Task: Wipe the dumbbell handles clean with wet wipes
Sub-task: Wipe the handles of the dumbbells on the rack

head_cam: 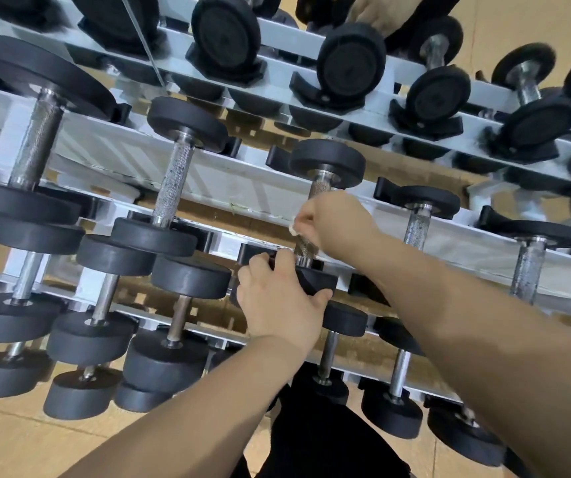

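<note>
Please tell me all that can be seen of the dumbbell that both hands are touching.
The dumbbell rests across the rails of the white rack. It has two round black heads, rubber by the look, and a knurled metal handle. The left hand grips the near head; the right hand holds a white wet wipe against the handle's middle.

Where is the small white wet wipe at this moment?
In the head view, near the centre: the right hand pinches the small white wet wipe against the knurled metal handle of the black dumbbell whose near end the left hand holds.
</note>
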Motion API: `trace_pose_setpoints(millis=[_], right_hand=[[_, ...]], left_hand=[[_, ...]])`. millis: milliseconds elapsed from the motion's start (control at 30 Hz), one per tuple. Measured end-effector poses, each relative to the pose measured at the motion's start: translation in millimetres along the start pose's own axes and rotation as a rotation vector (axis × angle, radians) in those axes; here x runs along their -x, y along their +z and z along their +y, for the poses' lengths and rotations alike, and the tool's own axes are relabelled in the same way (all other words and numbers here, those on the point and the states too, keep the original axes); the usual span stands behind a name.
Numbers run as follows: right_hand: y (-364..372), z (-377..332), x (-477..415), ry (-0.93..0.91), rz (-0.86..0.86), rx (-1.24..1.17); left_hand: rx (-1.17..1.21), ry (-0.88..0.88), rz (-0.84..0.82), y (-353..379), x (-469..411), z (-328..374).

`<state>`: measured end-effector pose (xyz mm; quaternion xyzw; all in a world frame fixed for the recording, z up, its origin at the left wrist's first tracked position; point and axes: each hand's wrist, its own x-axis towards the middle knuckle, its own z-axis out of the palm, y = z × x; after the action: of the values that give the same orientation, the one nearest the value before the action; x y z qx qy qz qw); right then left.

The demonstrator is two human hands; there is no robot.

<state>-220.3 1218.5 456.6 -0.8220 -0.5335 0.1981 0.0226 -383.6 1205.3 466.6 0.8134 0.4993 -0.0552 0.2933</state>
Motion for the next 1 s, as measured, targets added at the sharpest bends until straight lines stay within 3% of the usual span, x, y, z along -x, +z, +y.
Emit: trace_pose_setpoints(millis=[167,333,400,533,700,800,1000], right_hand=[[-9,13,-6,0.168,0.257,-0.096],[1,7,24,-0.037,0.035,-0.172],[2,16,19,-0.038,0.131,-0.162],[6,16,15,0.169,0.384,-0.37],[34,0,28,0.159,0.165,-0.561],[39,-1,35,0.179,0.164,-0.67],[29,-19,49,0.182,0.159,-0.719]], left_hand=[[0.004,0.048,0.069,4,4,5],[0.012,0.13,0.254,19,4,1],[0.022,0.144,0.28,20,4,-1],[0.065,0.113,0.172,15,0,-5],[0.219,0.032,-0.054,-5,-24,-33],[0.297,0.032,-0.133,-11,-34,-43],[0.219,0.064,-0.223,-24,-37,-53]])
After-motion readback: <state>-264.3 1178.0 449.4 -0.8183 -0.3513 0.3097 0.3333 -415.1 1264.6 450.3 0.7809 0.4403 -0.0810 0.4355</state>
